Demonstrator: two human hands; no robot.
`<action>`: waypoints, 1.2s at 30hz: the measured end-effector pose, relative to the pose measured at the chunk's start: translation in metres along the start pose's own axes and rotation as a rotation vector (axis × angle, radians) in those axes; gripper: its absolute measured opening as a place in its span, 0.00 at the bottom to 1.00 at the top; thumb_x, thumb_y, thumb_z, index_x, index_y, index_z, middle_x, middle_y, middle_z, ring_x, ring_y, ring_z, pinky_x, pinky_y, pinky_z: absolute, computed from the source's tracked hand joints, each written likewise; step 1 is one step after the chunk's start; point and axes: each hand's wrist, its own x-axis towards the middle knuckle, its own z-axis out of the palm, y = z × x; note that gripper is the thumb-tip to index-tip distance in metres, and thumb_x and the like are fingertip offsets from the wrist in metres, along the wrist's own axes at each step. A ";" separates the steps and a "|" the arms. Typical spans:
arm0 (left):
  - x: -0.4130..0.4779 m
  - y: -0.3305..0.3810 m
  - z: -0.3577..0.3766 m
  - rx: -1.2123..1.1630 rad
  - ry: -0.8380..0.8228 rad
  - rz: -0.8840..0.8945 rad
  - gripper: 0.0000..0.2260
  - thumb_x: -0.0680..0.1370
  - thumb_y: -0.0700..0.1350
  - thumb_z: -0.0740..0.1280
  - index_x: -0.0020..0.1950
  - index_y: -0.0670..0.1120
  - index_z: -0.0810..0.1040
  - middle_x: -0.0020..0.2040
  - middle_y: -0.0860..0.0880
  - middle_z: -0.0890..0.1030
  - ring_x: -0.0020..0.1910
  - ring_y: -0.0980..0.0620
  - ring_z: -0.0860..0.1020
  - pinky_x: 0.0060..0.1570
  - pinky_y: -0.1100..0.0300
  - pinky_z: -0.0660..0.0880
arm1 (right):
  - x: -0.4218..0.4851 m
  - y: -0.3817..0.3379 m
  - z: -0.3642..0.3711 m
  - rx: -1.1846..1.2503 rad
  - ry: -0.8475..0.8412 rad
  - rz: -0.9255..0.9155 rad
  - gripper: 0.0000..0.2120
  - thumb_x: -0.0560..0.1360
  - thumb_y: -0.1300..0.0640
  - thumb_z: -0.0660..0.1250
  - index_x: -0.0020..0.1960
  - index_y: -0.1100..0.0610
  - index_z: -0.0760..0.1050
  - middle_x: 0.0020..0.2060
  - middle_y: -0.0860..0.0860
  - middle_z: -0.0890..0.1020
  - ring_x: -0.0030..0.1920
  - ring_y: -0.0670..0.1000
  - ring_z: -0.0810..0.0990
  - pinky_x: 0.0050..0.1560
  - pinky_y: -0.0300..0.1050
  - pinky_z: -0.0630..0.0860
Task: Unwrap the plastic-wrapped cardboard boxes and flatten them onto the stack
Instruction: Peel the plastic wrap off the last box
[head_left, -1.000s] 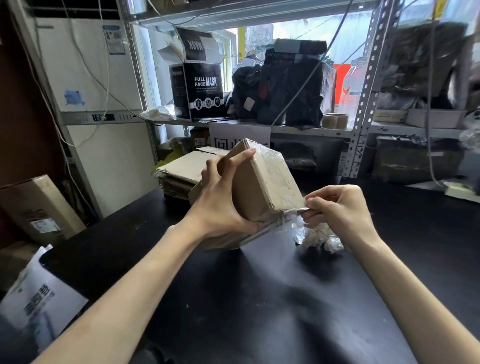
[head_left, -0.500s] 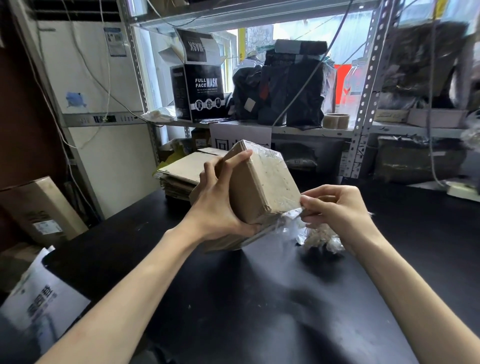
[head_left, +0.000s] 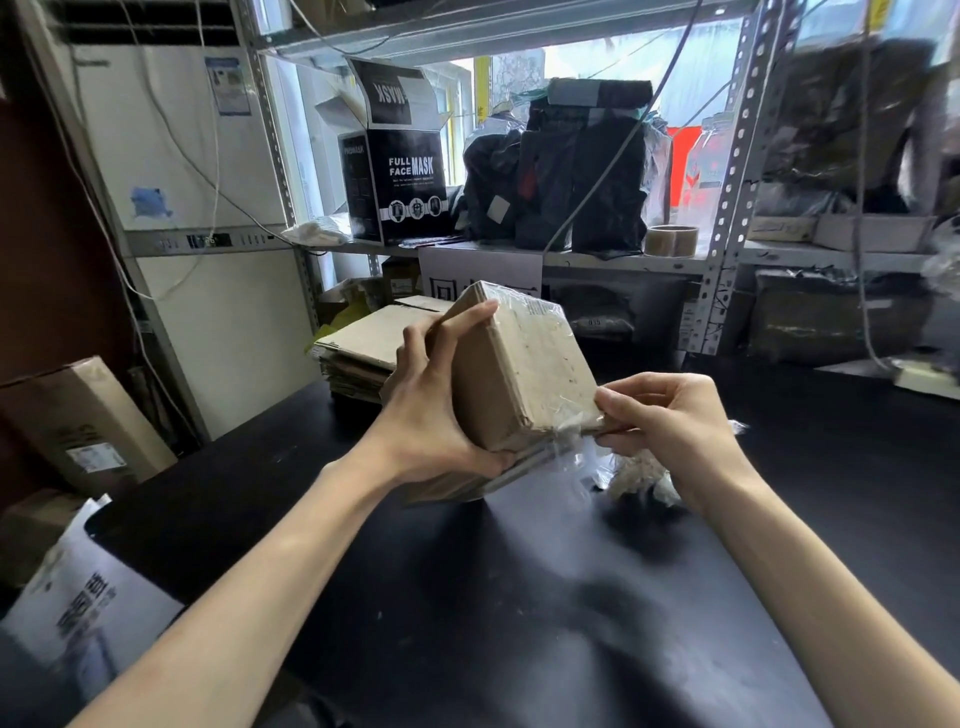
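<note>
A bundle of flat cardboard boxes (head_left: 524, 374) wrapped in clear plastic is held tilted above the black table (head_left: 519, 597). My left hand (head_left: 441, 405) grips its left side, fingers curled over the top edge. My right hand (head_left: 670, 415) pinches the plastic wrap (head_left: 569, 441) at the bundle's lower right corner, where loose film hangs down. A stack of flattened cardboard (head_left: 363, 348) lies behind the bundle at the table's far left edge. A crumpled ball of removed plastic (head_left: 639, 478) rests on the table under my right hand.
A metal shelf (head_left: 571, 257) runs behind the table with a black mask box (head_left: 400, 187), dark bags (head_left: 561, 171) and a tape roll (head_left: 670, 240). A long cardboard carton (head_left: 78, 426) and a white printed bag (head_left: 78, 597) sit at the left, beside a white appliance (head_left: 208, 208).
My right hand has shifted its pinch slightly up and left along the plastic at the bundle's lower right corner. The bundle and my left hand have stayed nearly still.
</note>
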 end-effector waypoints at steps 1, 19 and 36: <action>0.000 0.000 0.000 0.000 0.004 0.000 0.56 0.51 0.63 0.77 0.72 0.77 0.50 0.68 0.52 0.56 0.72 0.44 0.61 0.72 0.37 0.66 | 0.000 0.000 0.000 0.009 0.004 -0.002 0.02 0.74 0.67 0.72 0.43 0.65 0.82 0.29 0.56 0.83 0.29 0.50 0.81 0.28 0.37 0.78; 0.009 0.001 0.005 0.035 0.061 -0.069 0.56 0.49 0.64 0.76 0.71 0.78 0.51 0.67 0.52 0.56 0.71 0.46 0.62 0.71 0.42 0.67 | 0.005 0.006 0.002 0.053 0.178 0.061 0.07 0.74 0.72 0.68 0.52 0.67 0.76 0.34 0.61 0.80 0.25 0.50 0.81 0.28 0.41 0.79; 0.015 -0.005 0.005 -0.031 0.086 -0.141 0.56 0.48 0.65 0.76 0.71 0.75 0.50 0.64 0.51 0.57 0.70 0.48 0.59 0.66 0.57 0.60 | 0.002 -0.011 -0.006 0.194 0.283 -0.122 0.09 0.73 0.62 0.63 0.41 0.60 0.82 0.36 0.56 0.83 0.36 0.52 0.80 0.35 0.41 0.77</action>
